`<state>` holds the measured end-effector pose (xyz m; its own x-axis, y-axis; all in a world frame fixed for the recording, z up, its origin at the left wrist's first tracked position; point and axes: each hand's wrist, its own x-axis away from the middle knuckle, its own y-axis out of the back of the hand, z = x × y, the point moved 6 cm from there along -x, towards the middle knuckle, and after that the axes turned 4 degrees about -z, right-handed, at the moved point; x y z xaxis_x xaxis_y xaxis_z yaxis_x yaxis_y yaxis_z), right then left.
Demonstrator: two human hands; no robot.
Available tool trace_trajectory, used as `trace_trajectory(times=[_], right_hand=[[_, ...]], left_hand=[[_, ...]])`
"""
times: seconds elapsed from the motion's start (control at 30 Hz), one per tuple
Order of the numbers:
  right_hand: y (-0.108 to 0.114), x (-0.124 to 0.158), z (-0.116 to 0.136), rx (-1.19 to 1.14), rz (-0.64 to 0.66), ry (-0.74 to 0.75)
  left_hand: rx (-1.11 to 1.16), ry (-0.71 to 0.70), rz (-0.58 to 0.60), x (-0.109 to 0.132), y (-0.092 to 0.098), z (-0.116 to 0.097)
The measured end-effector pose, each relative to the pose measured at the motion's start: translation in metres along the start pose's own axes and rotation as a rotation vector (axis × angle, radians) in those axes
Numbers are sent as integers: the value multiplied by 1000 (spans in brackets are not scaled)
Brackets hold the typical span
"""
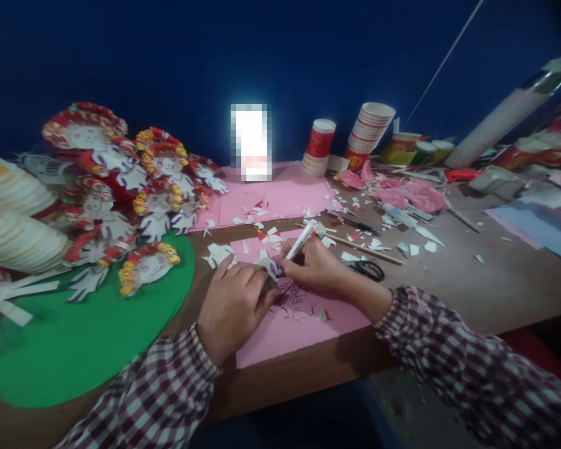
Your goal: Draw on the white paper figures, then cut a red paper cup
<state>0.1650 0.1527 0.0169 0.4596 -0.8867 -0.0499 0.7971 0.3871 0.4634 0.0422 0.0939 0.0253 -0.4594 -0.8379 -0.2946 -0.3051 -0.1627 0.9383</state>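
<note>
Over the pink paper sheet (262,349), my right hand (320,265) is closed around a white marker pen (301,241), its tip pointing down and left. The tip meets a small white paper cutout (270,264) with dark purple lines. My left hand (236,305) holds that cutout down, its fingers bent and partly hiding it. Dark pen strokes (297,299) cover the pink sheet below my hands. Black-handled scissors (370,269) lie just right of my right wrist, with a thin wooden stick (364,245) behind them.
Paper figures with red and yellow curled hair (156,268) crowd the left side, some on a green board (75,349). Stacked paper cups (369,128) stand at the back. Paper scraps (430,247), a black pen (355,222) and pink crumpled pieces (423,194) litter the right.
</note>
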Motion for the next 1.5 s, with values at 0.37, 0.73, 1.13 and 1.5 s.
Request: trace_trajectory(times=[0.37, 0.73, 1.13, 1.5], right_hand=[[1, 0, 1, 17, -12, 16], [2, 0, -1, -159, -4, -40], [3, -1, -4, -305, -54, 24], [-1, -1, -6, -221, -48, -33]], left_hand=[[-3, 1, -11, 0, -1, 0], [24, 11, -32, -1, 3, -1], [27, 29, -30, 2, 2, 0], [26, 21, -40, 1, 2, 0]])
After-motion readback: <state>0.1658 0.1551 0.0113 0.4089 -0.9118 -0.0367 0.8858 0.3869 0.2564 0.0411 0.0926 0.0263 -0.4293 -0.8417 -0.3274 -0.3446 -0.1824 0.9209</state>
